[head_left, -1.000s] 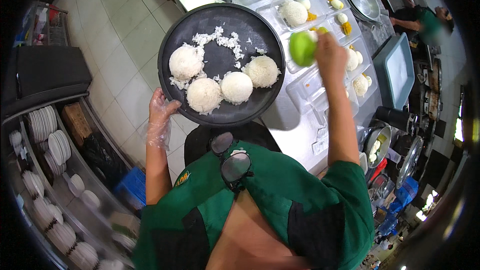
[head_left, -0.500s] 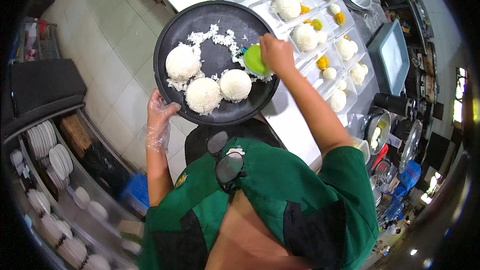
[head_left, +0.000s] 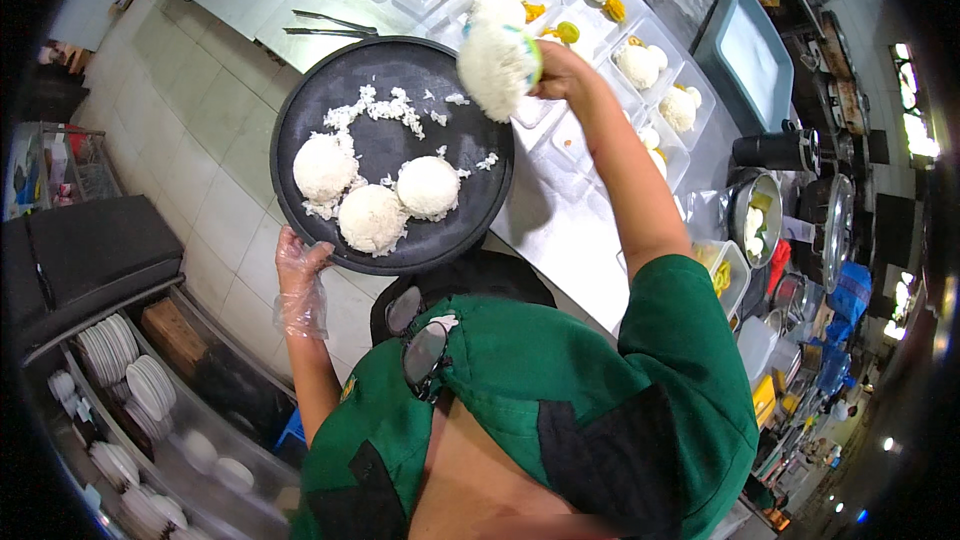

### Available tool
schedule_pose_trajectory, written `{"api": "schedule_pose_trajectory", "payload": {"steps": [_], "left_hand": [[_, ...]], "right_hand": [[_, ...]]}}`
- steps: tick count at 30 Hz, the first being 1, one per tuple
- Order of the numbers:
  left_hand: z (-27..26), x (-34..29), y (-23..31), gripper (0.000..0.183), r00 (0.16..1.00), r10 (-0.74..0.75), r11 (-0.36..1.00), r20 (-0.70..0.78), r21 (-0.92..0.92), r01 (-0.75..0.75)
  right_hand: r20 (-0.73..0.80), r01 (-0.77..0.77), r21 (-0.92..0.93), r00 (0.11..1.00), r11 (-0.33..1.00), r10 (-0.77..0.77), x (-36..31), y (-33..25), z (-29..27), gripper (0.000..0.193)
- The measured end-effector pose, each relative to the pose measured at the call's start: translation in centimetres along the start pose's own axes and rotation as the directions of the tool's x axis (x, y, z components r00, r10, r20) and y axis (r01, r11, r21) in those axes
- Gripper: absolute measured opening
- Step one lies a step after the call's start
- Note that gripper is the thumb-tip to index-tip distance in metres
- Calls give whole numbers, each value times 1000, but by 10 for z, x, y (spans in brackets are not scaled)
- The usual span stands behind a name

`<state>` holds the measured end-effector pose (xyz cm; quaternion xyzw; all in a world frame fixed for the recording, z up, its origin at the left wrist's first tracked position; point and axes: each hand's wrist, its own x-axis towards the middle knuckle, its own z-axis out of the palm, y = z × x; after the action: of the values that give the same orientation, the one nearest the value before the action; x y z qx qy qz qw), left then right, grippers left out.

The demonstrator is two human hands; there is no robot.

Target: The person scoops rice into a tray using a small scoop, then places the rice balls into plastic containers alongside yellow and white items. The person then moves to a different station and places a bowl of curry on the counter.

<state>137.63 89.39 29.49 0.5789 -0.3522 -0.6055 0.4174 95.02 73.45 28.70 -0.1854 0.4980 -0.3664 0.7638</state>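
Observation:
In my gloved left hand [head_left: 300, 275] I grip the near left rim of a round black tray [head_left: 398, 155], thumb over the edge. Three domed rice mounds [head_left: 372, 220] sit on its near part, with loose rice [head_left: 372, 106] scattered behind them. My bare right hand [head_left: 564, 75] holds a small green bowl [head_left: 536, 60] on its side above the tray's right rim. Packed rice [head_left: 497, 70] bulges from the bowl's mouth, facing left. Beyond it, clear plastic containers [head_left: 570, 145] hold rice mounds, eggs and orange-yellow food; the raised bowl hides some of them.
Metal tongs [head_left: 330, 25] lie on the white table behind the tray. A blue-grey basin [head_left: 748, 60] and a metal pot [head_left: 757, 220] stand to the right. Stacked plates [head_left: 150, 388] fill a shelf at lower left.
My right hand has lifted the green bowl off the tray, tipping it sideways with rice packed in it. Loose rice at the tray's right is reduced. My left hand keeps its grip.

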Motion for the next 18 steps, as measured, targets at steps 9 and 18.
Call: {"api": "schedule_pose_trajectory", "payload": {"steps": [9, 18], "left_hand": [[10, -3, 2, 40, 999, 7, 1000, -41, -5, -7], [10, -4, 1, 41, 999, 29, 1000, -18, 8, -29]], "right_hand": [[-436, 14, -98, 898, 995, -56, -107, -9, -127, 26], [-66, -495, -859, 358, -129, -931, -91, 78, -89, 21]]}}
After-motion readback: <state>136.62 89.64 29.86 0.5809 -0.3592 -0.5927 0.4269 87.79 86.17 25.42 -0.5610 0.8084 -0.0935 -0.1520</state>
